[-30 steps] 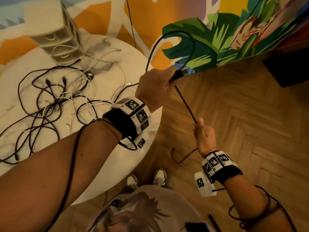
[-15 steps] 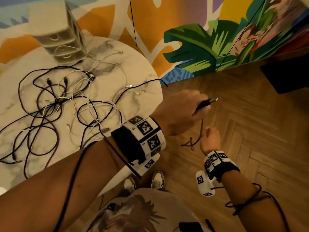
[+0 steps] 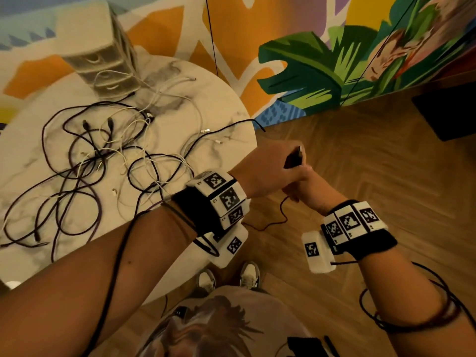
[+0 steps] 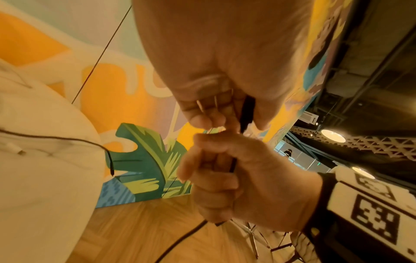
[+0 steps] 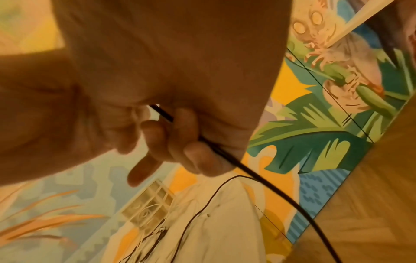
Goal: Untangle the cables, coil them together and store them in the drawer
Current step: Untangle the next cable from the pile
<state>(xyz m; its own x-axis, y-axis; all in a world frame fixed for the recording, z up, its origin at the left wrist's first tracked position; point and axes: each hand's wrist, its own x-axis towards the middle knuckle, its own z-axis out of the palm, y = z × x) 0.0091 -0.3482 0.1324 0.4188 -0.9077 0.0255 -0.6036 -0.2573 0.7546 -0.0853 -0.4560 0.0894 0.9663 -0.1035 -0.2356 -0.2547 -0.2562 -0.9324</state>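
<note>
Black cable [image 3: 283,215], thin, its dark plug end [image 3: 293,158] raised upright off the counter's edge, the free length hanging to the floor; tangle of black and white cables [image 3: 103,161] spread loosely over the round marbled counter [image 3: 226,109]; small drawer unit [image 3: 100,60] upright at the counter's far side, its drawers closed

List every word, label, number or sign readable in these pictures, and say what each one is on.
No readable words or numbers.
Wristbands on the left hand and right hand: black-and-white square code markers only; the tiny characters beside them are too small to read.
Shirt: a printed picture, no legible lettering.
Mural wall: painted leaves and shapes, no text.
Drawer unit: no visible label.
</note>
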